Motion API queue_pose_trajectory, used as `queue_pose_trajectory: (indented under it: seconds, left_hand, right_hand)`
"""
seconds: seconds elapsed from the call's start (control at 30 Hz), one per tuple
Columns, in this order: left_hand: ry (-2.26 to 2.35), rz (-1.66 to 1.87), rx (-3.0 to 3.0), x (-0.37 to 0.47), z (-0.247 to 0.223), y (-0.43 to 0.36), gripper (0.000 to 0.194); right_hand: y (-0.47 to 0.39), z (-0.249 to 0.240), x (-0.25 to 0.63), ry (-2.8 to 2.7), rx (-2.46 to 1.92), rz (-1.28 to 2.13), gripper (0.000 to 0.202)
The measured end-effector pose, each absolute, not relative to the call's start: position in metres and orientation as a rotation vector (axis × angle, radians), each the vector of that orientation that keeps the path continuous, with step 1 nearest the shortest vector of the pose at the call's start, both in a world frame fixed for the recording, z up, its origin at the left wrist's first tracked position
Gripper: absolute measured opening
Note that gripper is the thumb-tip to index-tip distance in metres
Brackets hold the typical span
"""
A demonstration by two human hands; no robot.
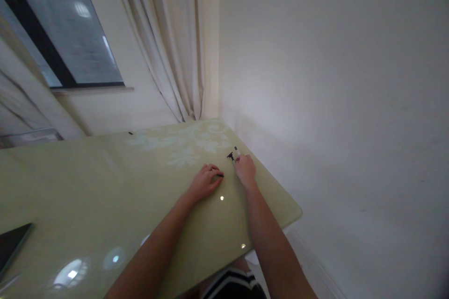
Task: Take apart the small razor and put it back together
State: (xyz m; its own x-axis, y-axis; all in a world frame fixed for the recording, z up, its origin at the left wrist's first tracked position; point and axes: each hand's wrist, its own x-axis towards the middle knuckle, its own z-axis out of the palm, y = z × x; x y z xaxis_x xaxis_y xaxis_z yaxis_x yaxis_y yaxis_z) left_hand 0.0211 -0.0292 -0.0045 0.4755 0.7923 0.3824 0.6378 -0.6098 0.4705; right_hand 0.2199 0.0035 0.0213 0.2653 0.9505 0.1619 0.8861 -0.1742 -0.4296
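Note:
My left hand (206, 181) rests low over the glossy pale green table (105, 182), its fingers closed on a small dark piece (220, 175). To its right, my right hand (245, 169) is closed around the light handle of a razor-like object with a black head (230, 155), which points up and to the left. Just beyond the right fingers is a small light object with a dark tip (236, 150); whether the hand touches it I cannot tell.
A small dark item (130, 133) lies at the table's far edge. A dark flat object (14, 243) sits at the near left. Curtains (175, 32) and a window stand behind; a white wall (333, 103) borders the right side.

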Motion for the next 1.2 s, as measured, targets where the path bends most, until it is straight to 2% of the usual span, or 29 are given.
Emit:
queue_pose_trajectory:
  seconds: [0.27,0.47,0.57,0.73,1.2]
  left_hand:
    - [1.231,0.927,2.301,0.013,-0.005,-0.042,0.013]
    - [1.698,0.859,2.205,0.01,-0.001,-0.055,0.044]
    - [1.925,0.737,2.146,0.008,0.0,-0.06,0.041]
    - [1.957,0.699,2.086,0.003,0.003,-0.06,0.035]
    - [2.031,0.626,2.0,0.005,0.009,-0.043,0.044]
  right_hand:
    - [-0.002,0.022,0.207,-1.7,-2.05,0.248,0.02]
    - [-0.01,0.02,0.186,-1.797,-1.899,0.299,0.015]
    - [-0.013,0.021,0.176,-1.824,-1.867,0.333,0.015]
    - [-0.015,0.023,0.168,-1.861,-1.858,0.381,0.013]
    - [-0.019,0.029,0.172,-1.852,-1.873,0.326,0.023]
